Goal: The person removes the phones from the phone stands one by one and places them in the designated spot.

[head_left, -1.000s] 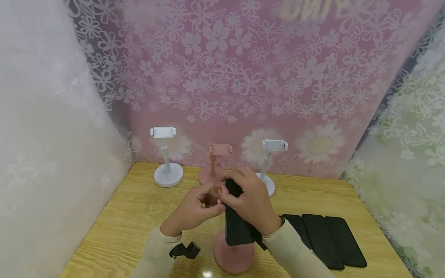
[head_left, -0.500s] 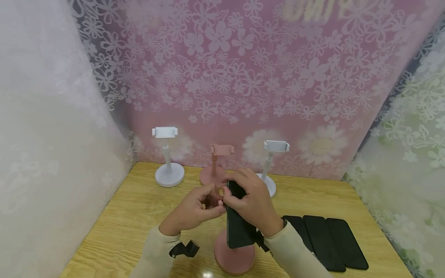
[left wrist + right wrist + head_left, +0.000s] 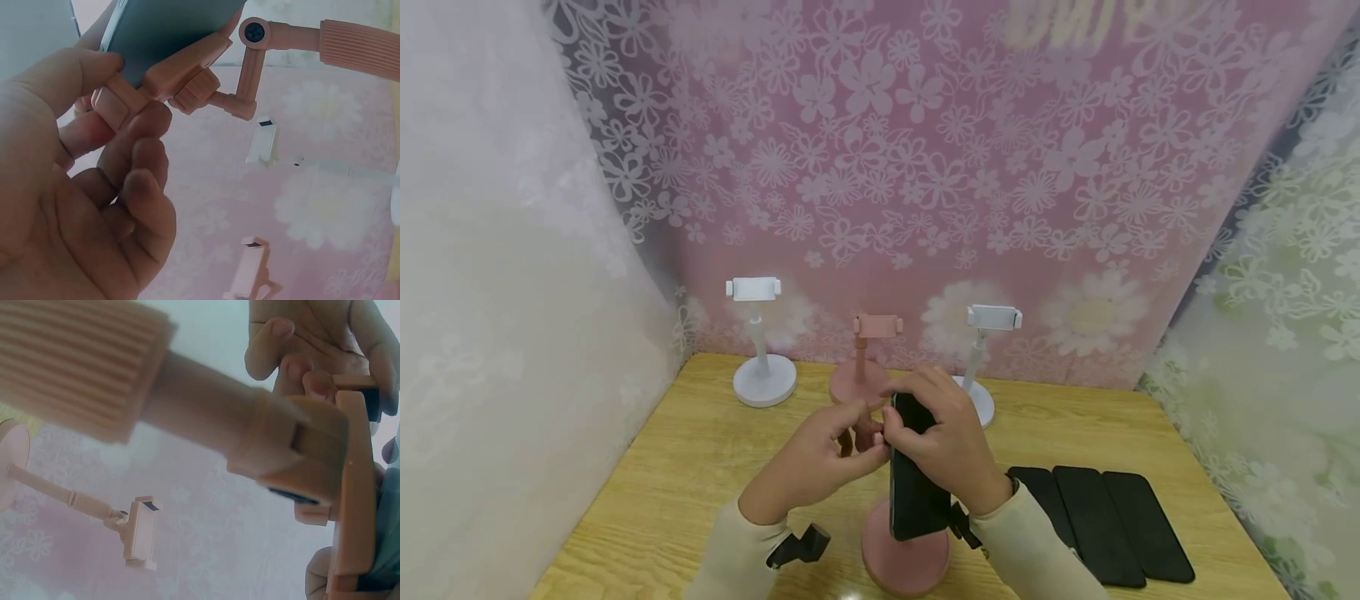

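Observation:
A black smartphone sits at the clamp of the nearest pink phone stand, whose round base shows beneath it. My right hand grips the phone's upper part, thumb on the face and fingers over the top edge. At the phone's left edge, my left hand pinches the clamp's sliding end between thumb and fingers. In the left wrist view, the clamp's back lies against the phone's edge. The right wrist view shows the stand's ribbed pole close up, with the left fingers beyond the clamp.
Behind stand a white phone stand, another pink stand and a second white stand, partly behind the right hand. Black phones lie side by side at the right. Flowered cloth hangs behind the wooden table.
The left hand has turned slightly and its fingers have shifted at the clamp's end. The phone sits a little lower in the head view, still in the right hand.

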Available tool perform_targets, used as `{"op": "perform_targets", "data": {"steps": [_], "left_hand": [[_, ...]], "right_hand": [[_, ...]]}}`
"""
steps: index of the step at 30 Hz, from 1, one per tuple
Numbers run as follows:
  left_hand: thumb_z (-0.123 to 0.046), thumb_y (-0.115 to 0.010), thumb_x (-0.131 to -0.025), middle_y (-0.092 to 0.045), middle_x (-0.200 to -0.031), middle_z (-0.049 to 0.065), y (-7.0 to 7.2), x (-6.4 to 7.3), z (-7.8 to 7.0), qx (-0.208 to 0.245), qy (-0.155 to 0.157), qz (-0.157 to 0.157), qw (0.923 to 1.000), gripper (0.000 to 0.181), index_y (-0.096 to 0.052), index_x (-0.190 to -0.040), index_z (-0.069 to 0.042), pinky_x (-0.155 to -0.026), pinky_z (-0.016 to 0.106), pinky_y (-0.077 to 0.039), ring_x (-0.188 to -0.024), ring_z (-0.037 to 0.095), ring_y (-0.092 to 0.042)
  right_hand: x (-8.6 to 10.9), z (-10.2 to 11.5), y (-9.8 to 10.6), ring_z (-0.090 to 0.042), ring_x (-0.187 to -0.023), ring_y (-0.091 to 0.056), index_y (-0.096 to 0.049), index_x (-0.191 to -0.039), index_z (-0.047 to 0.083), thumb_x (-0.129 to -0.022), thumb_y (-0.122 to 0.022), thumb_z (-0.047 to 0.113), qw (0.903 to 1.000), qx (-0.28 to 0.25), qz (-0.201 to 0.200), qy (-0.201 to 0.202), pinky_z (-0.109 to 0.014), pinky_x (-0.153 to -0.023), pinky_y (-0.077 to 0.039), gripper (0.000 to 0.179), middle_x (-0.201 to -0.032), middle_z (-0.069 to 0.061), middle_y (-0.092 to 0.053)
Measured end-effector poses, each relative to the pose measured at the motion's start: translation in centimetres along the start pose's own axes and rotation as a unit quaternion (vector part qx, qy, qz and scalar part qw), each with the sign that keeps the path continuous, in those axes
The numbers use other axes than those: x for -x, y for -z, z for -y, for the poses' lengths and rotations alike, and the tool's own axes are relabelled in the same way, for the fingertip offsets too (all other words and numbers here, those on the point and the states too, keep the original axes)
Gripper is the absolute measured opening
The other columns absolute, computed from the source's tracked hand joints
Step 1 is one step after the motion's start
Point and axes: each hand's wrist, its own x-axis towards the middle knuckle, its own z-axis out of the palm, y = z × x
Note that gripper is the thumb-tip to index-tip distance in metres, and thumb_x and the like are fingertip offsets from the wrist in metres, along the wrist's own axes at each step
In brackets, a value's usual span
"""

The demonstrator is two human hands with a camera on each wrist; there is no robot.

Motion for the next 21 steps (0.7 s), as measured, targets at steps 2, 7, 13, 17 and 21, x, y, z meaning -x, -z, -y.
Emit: {"op": "perform_targets", "data": {"steps": [2, 7, 13, 17, 21], "left_hand": [[-0.022, -0.068, -0.102, -0.059, -0.083, -0.011, -0.05, 0.08, -0.27, -0.025, 0.004, -0.009, 0.9996, 0.017, -0.057, -0.091, -0.025, -0.058, 0.026, -0.047, -0.067, 0.008, -0.052], [-0.023, -0.069, -0.102, -0.062, -0.088, -0.012, -0.11, -0.03, -0.76, -0.048, 0.013, -0.017, 0.9986, 0.012, -0.061, -0.095, -0.026, -0.057, 0.025, -0.049, -0.066, 0.006, -0.054], [-0.017, -0.072, -0.099, -0.058, -0.096, -0.01, -0.26, -0.27, -0.97, -0.071, -0.005, -0.024, 0.9972, 0.017, -0.058, -0.094, -0.025, -0.058, 0.024, -0.052, -0.071, 0.004, -0.053], [-0.015, -0.072, -0.097, -0.053, -0.095, -0.008, -0.57, -0.11, -0.72, -0.094, -0.029, -0.042, 0.9943, 0.02, -0.057, -0.091, -0.025, -0.059, 0.023, -0.051, -0.077, 0.005, -0.052], [-0.013, -0.074, -0.096, -0.053, -0.097, -0.009, -0.78, 0.08, -0.54, -0.11, -0.053, -0.06, 0.9907, 0.021, -0.059, -0.088, -0.026, -0.058, 0.02, -0.05, -0.076, 0.003, -0.052]], "right_hand": [[0.04, -0.03, -0.04, -0.011, -0.081, -0.052, -0.074, -0.109, 0.018, -0.092, -0.071, 0.008, 1.0, 0.0, 0.0, 0.0, -0.03, -0.069, -0.043, 0.021, -0.102, 0.005, -0.068], [0.03, -0.1, -0.06, -0.01, -0.08, -0.051, -0.075, -0.108, 0.017, -0.091, -0.071, 0.008, 1.0, 0.002, -0.004, 0.0, -0.03, -0.068, -0.042, 0.02, -0.101, 0.005, -0.068], [0.02, -0.14, 0.15, -0.01, -0.08, -0.051, -0.075, -0.107, 0.016, -0.09, -0.071, 0.007, 0.9999, 0.01, -0.007, 0.007, -0.029, -0.068, -0.042, 0.02, -0.101, 0.005, -0.069], [0.13, -0.11, 0.15, -0.009, -0.079, -0.049, -0.075, -0.107, 0.016, -0.091, -0.07, 0.008, 0.9999, 0.01, -0.002, 0.006, -0.028, -0.068, -0.041, 0.019, -0.099, 0.005, -0.067], [0.25, -0.01, 0.06, -0.01, -0.078, -0.048, -0.075, -0.107, 0.015, -0.091, -0.069, 0.007, 0.9999, 0.007, -0.005, 0.01, -0.028, -0.068, -0.04, 0.019, -0.097, 0.004, -0.067]]}}
